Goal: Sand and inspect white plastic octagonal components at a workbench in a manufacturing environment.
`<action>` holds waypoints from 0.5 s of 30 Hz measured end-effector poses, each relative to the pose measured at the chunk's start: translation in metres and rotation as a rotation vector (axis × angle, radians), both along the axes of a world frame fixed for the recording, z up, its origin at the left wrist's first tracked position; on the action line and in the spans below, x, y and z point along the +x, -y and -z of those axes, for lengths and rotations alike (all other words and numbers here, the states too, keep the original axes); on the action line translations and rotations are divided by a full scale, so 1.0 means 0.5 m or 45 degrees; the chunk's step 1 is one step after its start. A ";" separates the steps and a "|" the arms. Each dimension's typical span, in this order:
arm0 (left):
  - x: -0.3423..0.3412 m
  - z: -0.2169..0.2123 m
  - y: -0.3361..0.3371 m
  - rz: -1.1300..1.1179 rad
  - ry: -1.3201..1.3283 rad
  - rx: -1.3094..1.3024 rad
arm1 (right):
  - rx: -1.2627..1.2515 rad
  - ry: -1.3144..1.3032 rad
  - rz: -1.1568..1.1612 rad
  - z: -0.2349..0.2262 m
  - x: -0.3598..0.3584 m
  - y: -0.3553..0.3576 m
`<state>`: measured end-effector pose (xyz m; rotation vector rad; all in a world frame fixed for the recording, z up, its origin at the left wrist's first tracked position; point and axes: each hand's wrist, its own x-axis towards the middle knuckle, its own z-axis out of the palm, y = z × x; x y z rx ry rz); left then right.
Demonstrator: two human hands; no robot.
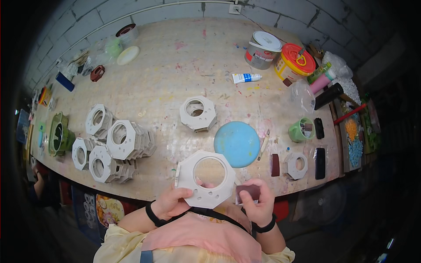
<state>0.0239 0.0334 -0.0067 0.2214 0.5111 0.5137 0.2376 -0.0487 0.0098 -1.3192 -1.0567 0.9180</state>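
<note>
My left hand (173,200) grips the lower left edge of a white octagonal frame (186,175) with a big round hole and a few small holes below it. Between the thumb and fingers of my right hand (259,204) is a dark reddish-brown piece of sandpaper (249,191), close to the frame's right edge. Beyond the frame lies a round light-blue disc (237,143). A similar white octagonal piece (198,119) stands farther off, and stacks of such pieces (120,153) stand to the left.
On the right are another small octagonal piece (290,165), a brown strip (275,165), a green cup (296,132) and black objects. A grey can (258,55), a red-lidded bucket (287,65) and a tube (246,78) stand or lie at the back right. A green basket (66,142) sits far left.
</note>
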 end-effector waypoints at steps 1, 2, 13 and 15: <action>-0.001 0.001 0.000 0.035 -0.008 0.033 | 0.053 0.201 -0.071 -0.001 -0.002 0.001; -0.001 0.001 -0.001 0.071 -0.011 0.074 | 0.018 0.208 -0.084 -0.001 -0.004 -0.002; 0.009 -0.001 -0.005 -0.114 -0.081 0.063 | -0.028 0.203 0.058 -0.019 -0.032 -0.012; 0.011 0.003 -0.006 -0.134 -0.080 0.070 | -0.016 0.199 -0.038 -0.012 -0.058 -0.003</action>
